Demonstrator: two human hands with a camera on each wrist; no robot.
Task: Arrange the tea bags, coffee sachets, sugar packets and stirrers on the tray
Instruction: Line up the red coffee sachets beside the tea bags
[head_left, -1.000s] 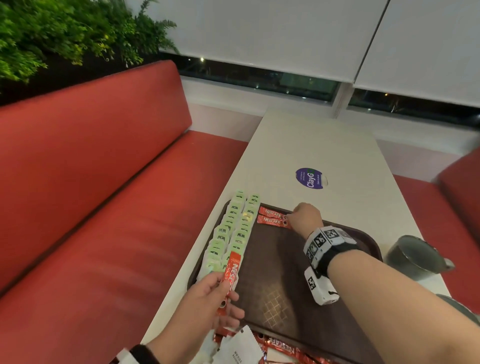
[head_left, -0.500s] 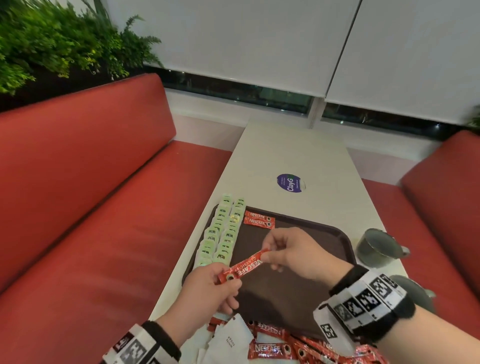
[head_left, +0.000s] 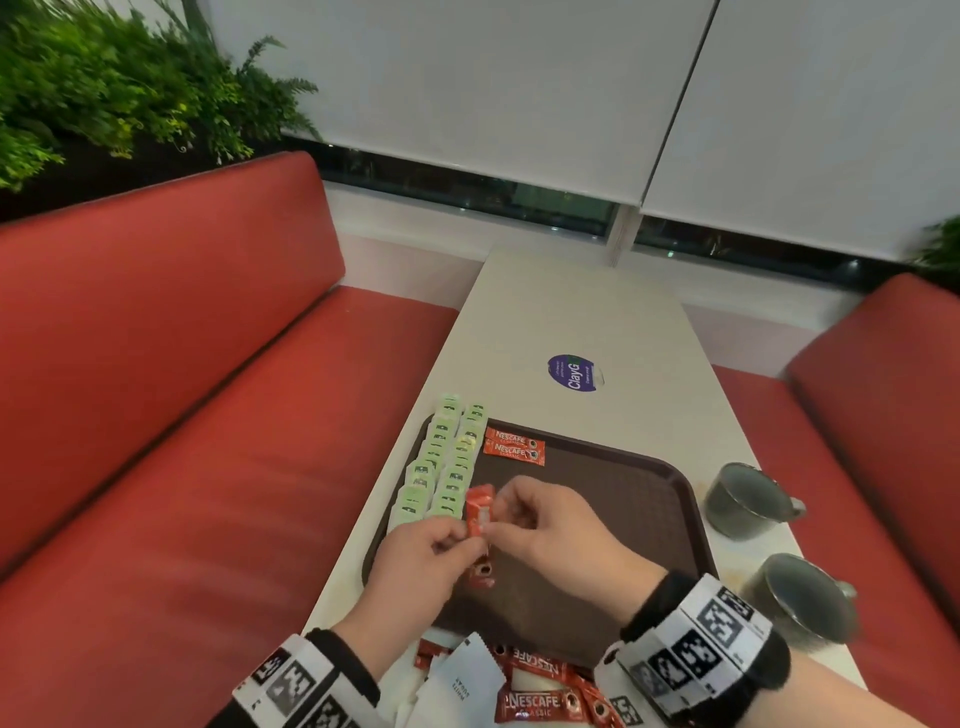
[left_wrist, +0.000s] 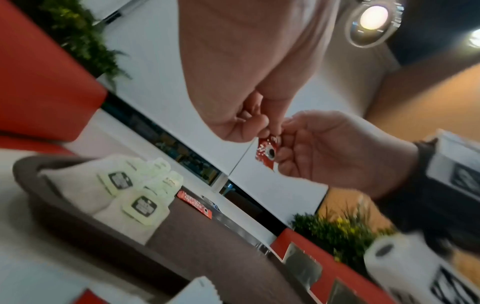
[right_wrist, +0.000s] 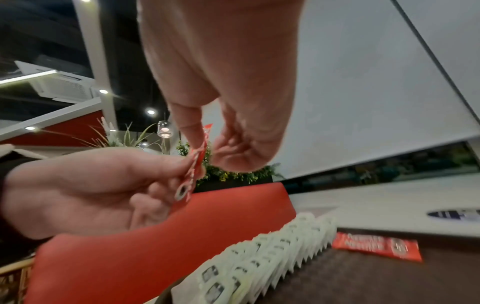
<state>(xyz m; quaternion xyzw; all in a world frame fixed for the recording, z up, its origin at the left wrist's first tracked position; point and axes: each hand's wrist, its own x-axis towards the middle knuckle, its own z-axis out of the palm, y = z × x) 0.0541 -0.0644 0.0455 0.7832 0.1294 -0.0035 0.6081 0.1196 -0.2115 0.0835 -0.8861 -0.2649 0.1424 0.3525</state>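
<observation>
Fingers of the left hand and of the right hand are pinched on one red coffee sachet, which is held upright between them above the brown tray. Beyond the fingertips two more sachets are laid flat on the tray, and just left of the fingers the rows of tea bags are lined up.

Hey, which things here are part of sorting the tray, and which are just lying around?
Part of the job: tray, tea bags, two laid coffee sachets, sachet held by both hands, loose sachets, sugar packets.

Lying about: two cups, round sticker.
</observation>
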